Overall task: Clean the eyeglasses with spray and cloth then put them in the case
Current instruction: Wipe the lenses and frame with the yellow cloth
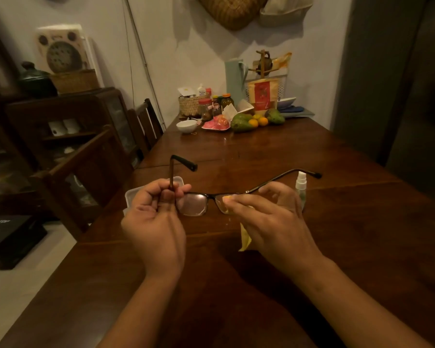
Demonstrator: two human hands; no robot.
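Wooden table (349, 234) runs under and ahead of both hands. Dark cabinet (68, 116) sits well off to the left of the left hand. A chair (148, 121) is beyond that hand at the table edge.

We see the left hand (153, 222) raised over the table. Its fingers are curled round one temple of the eyeglasses (194, 203) near the hinge, and that temple sticks up above the knuckles.

Right hand (269, 217) is near it. Thumb and fingers pinch a yellow cloth (245, 237) onto the lens on its side, and the cloth tail hangs below the palm.

Glasses are held between the two hands, off the table. The other temple runs out past the right fingers.

White case (133, 197) lies on the table directly behind the left hand and is mostly hidden by it. We can't tell if it's open.

Spray bottle (300, 182) stands upright just behind the right hand, lower part blocked by the fingers.

Far end, well beyond both hands: pale jug (235, 79), woven basket (189, 105) with jars beside it, fruit pile (241, 121), white bowl (186, 126).
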